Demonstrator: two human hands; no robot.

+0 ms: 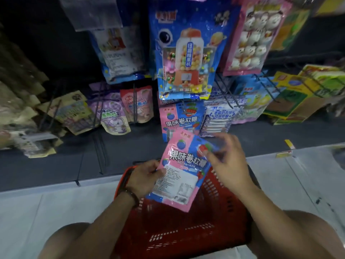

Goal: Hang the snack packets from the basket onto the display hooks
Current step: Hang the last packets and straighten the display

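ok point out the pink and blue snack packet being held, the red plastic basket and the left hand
pink and blue snack packet [183,171], head view, label middle
red plastic basket [214,217], head view, right wall
left hand [145,177], head view, back

Dark beaded bracelet [131,195] on left wrist; forearms bare.

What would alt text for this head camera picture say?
Two hands, left hand and right hand, hold a pink and blue snack packet above a red basket, facing hooks hung with matching packets and other sweets.
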